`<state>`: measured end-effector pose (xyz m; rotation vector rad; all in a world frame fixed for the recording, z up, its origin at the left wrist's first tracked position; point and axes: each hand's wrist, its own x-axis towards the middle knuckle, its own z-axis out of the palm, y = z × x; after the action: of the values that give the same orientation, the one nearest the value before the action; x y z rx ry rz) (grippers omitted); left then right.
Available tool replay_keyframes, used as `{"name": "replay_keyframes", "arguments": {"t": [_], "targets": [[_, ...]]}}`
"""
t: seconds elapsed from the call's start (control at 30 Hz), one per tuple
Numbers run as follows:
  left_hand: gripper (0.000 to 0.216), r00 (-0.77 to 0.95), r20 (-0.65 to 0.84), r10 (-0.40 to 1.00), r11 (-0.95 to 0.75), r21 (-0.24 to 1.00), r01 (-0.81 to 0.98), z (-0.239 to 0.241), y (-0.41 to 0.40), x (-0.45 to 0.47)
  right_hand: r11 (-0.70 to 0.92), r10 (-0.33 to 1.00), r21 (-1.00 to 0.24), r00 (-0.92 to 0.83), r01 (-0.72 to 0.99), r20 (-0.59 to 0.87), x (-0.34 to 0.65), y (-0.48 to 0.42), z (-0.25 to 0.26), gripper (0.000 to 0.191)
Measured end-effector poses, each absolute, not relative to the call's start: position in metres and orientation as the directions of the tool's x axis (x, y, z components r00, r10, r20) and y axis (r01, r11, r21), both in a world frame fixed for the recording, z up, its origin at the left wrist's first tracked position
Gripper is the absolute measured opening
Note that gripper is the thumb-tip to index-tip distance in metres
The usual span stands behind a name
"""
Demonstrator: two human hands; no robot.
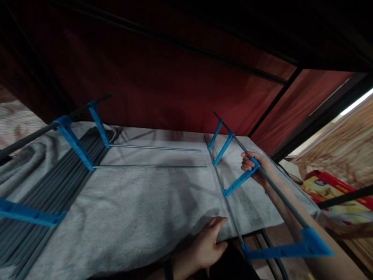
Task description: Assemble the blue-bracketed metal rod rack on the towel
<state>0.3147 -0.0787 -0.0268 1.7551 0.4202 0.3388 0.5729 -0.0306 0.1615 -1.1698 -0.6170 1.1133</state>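
Note:
My right hand (254,168) is closed around a blue plastic connector (240,179) where it joins a dark metal rod (276,190) on the right side of a shelf frame. My left hand (207,242) lies with its fingers stretched out on the front edge of the grey fabric shelf sheet (140,202), holding nothing. Two more blue connectors (221,146) stand further back on the same rod. Another blue connector (288,245) sits near my right forearm.
Blue connectors (76,140) and dark rods line the left side, with a bundle of grey rods (52,186) lying there. Two thin rods (151,166) cross the sheet. Red fabric (163,77) closes the back. A red and yellow box (329,188) lies at right.

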Motion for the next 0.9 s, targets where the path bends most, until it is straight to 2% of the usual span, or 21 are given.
{"name": "replay_keyframes", "arguments": {"t": [0.23,0.4,0.53,0.63,0.77,0.9], "targets": [[0.085,0.907,0.009,0.42,-0.22,0.971,0.092,-0.022,-0.097,0.319,-0.034,0.926,-0.929,0.338,-0.368,-0.168,0.543,-0.081,0.146,0.014],[0.087,0.965,-0.047,0.257,-0.255,0.96,0.115,-0.013,-0.106,0.322,-0.035,0.905,-0.945,0.391,-0.327,-0.169,0.539,-0.102,0.145,0.017],[0.09,0.988,-0.046,0.144,-0.26,0.962,0.083,-0.005,-0.108,0.323,-0.146,0.872,-0.973,0.44,-0.18,-0.213,0.543,-0.102,0.15,0.025],[0.089,0.99,0.009,0.138,-0.243,0.97,0.025,0.0,-0.11,0.325,-0.271,0.851,-0.96,0.449,-0.072,-0.273,0.543,-0.106,0.159,0.037],[0.09,0.991,0.008,0.134,-0.252,0.967,0.027,0.0,-0.114,0.328,-0.319,0.808,-0.943,0.546,0.092,-0.221,0.538,-0.125,0.175,0.062],[0.089,0.992,0.049,0.116,-0.3,0.954,-0.012,-0.006,-0.116,0.33,-0.365,0.819,-0.886,0.552,0.286,-0.159,0.534,-0.154,0.178,0.08]]}}
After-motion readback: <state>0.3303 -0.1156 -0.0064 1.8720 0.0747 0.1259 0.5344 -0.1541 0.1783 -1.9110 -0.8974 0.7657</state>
